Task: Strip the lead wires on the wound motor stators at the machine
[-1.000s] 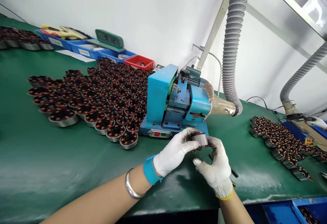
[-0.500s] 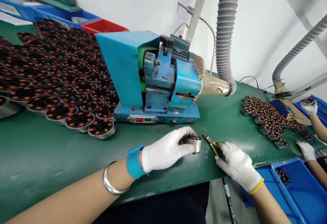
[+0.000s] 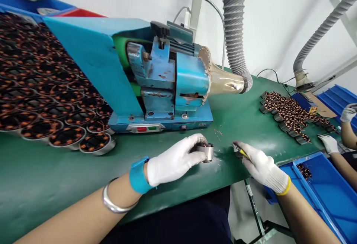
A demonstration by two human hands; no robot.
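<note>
My left hand, in a white glove, closes its fingers and thumb around a small motor stator, a silver metal ring with a dark inside, low over the green table. Some of the ring is hidden by the glove. To the right, my gloved right hand grips a pair of yellow-handled wire cutters, raised a little off the tabletop. Between the hands and just behind them lie thin copper wire ends.
A blue belt machine stands behind my hands, joined to a grey hose. Wound stators crowd the left side; smaller ones lie right. A blue tray sits below, near a co-worker's gloved hand.
My right hand has picked the cutters up from the table and turned them. The left hand keeps the stator. The whole view has shifted, with the machine appearing farther left.
</note>
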